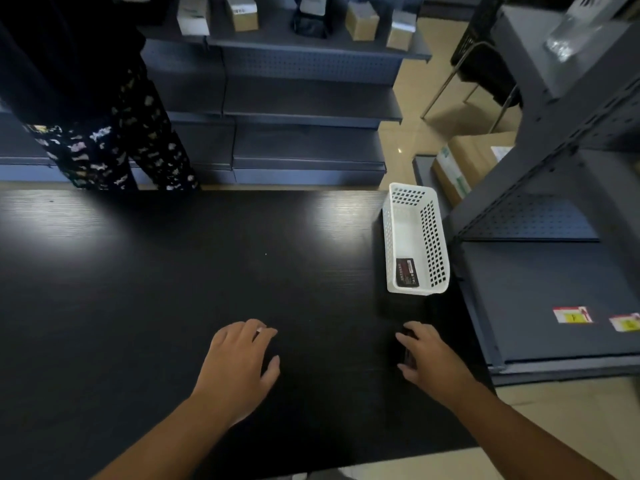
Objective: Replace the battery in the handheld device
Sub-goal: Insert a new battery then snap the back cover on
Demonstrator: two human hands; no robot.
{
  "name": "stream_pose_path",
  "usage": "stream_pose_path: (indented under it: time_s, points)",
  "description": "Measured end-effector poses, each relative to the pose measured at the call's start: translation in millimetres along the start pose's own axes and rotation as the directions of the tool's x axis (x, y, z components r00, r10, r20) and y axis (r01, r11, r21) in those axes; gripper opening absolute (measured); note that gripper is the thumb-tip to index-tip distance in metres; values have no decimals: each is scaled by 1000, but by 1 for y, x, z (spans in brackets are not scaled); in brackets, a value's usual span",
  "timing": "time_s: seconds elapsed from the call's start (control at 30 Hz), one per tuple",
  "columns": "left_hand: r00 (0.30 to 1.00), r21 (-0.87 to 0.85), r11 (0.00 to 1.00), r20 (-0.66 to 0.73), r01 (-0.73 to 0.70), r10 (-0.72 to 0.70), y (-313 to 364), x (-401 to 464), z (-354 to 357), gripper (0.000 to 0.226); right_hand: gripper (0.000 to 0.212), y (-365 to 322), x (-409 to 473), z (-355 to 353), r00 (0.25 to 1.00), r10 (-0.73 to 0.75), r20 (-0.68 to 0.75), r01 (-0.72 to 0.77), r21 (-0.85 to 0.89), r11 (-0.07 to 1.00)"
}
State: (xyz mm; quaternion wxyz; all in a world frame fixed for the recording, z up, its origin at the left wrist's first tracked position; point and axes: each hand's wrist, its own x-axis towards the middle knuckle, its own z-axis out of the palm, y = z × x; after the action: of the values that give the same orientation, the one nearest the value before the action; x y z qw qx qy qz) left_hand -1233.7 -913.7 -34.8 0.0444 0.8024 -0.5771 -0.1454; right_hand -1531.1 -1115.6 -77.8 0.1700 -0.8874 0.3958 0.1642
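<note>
A black handheld device (408, 353) lies on the dark table (173, 289) near its right edge and is hard to tell from the surface. My right hand (433, 358) rests over it, index finger and thumb closed around its near end. A black battery with a red and white label (407, 272) lies in the near end of a white perforated basket (431, 237), just beyond that hand. My left hand (239, 365) lies flat on the table to the left, palm down, fingers slightly apart, holding nothing.
A dark flat object (398, 308) sits between the basket and my right hand. A person in patterned trousers (114, 150) stands at the table's far left. Grey shelving (304, 98) runs behind, and another grey shelf unit (554, 271) stands close on the right.
</note>
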Motion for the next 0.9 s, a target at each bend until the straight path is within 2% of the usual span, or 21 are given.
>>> stream_pose_path:
  time_s: [0.17,0.3,0.43,0.7,0.9]
  points:
    - [997,7,1000,-76,23,-23,-1,-17,-24,45,60,-83,-12,-60,992,-111,-54,106,-87,991]
    - [984,12,997,-159,79,-76,-15,-47,-50,46,57,-153,-17,-99,983,-183,-29,177,-145,973]
    - [968,-4,985,-183,174,-172,-47,-99,-67,49,59,-219,-23,-113,955,-298,-6,293,-158,943]
    - [893,-75,925,-245,372,-378,-174,-224,-88,49,54,-385,-30,-92,849,-525,62,527,-178,831]
    - [830,-78,880,-302,469,-469,-305,-324,-103,57,57,-548,-32,-61,807,-590,22,586,-161,794]
